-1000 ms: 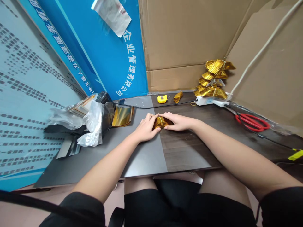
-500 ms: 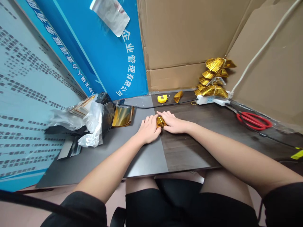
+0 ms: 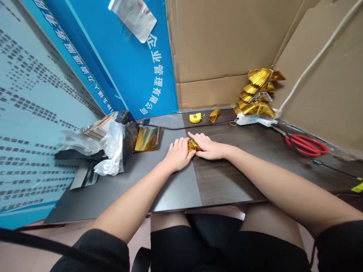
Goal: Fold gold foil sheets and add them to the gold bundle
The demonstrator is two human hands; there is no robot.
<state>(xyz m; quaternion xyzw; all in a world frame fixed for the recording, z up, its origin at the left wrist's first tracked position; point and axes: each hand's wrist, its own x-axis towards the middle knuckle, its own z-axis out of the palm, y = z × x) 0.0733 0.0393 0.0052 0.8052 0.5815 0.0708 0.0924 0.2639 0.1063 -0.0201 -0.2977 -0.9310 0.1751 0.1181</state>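
Observation:
A small folded bundle of gold foil paper (image 3: 193, 145) lies on the table, with a thin pale band around its middle. My left hand (image 3: 178, 154) grips its left side, thumb at the near edge and fingers along the far side. From the right, my right hand (image 3: 208, 146) holds the other side, its index finger stretched towards the far left and its thumb near the left thumb. Both hands cover much of the bundle. Beyond them are a yellow tape measure (image 3: 195, 118) and a folded gold foil piece (image 3: 214, 115).
Gold foil sheets (image 3: 147, 139) lie left, beside crumpled plastic bags (image 3: 112, 147). Fanned gold foil bundles (image 3: 256, 94) are stacked at the back right behind a white power strip (image 3: 246, 119). Red-handled scissors (image 3: 307, 145) lie at the right. A black cable (image 3: 170, 129) crosses the back of the table (image 3: 176, 189).
Both hands stay on the gold foil bundle, with only slight finger shifts; the left thumb sits a little further over its near edge. The camera view has shifted slightly.

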